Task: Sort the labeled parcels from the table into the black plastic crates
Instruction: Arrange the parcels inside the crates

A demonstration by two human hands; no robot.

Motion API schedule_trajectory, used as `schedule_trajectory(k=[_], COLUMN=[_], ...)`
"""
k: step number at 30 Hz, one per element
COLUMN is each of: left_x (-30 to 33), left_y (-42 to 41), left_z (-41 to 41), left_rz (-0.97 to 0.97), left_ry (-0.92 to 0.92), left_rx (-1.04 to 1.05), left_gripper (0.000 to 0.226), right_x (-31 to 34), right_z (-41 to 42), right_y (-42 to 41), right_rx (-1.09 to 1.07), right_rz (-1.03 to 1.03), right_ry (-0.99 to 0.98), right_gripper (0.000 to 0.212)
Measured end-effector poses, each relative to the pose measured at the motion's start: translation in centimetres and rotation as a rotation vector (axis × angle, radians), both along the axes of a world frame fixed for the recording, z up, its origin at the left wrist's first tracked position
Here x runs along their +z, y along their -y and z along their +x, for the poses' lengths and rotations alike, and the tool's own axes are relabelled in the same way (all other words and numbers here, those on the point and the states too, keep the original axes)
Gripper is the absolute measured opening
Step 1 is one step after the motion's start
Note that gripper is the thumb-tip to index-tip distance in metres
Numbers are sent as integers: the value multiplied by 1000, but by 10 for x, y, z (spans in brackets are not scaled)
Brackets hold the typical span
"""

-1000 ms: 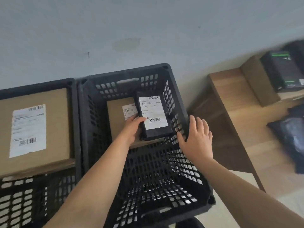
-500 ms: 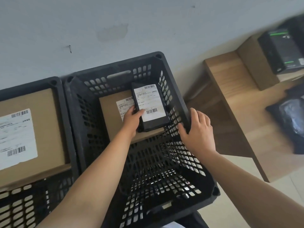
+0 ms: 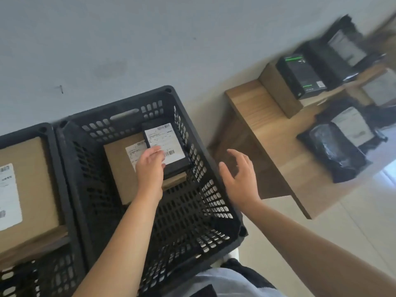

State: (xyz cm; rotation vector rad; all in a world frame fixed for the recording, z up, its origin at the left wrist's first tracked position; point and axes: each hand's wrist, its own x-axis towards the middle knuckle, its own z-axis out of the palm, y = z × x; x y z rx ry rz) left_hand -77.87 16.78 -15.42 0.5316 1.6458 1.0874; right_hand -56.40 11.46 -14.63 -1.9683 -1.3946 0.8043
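Observation:
A black labeled parcel (image 3: 169,144) lies in the middle black crate (image 3: 96,112), partly on top of a brown labeled box (image 3: 120,166). My left hand (image 3: 150,168) reaches into that crate, its relaxed fingers over the near corner of the black parcel's white label. My right hand (image 3: 237,176) hovers open just outside the crate's right rim, touching nothing. On the left, a second black crate (image 3: 49,146) holds a large brown labeled box (image 3: 32,189). More parcels sit on the wooden table (image 3: 267,129) at the right.
On the table lie a black plastic mailer bag (image 3: 334,151), a black box with green print (image 3: 300,76) on a brown carton (image 3: 276,86), and several blurred dark parcels behind. A grey wall stands behind the crates. Pale floor shows at the lower right.
My left hand has let go of the black parcel, which now rests in the crate. My right hand has lifted off the crate's right rim. The view has swung right toward the table.

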Motion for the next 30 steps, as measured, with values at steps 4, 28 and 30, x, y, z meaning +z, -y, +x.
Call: schedule_trajectory(k=[4,28,30], left_x=[49,34,36], left_y=[13,45,41], left_z=[62,500,511], left_rz=[141,-145,-141], left_ry=[45,50,31], left_rx=[-136,-660,-655], left_gripper=[23,20,20], right_x=[15,-32,-34], right_z=[48,487,498], right_y=[32,85,76], right_rx=[-115,-626,-629], right_rz=[56,-30,-16], right_ry=[-108,-370,-375], right_gripper=[30,19,18])
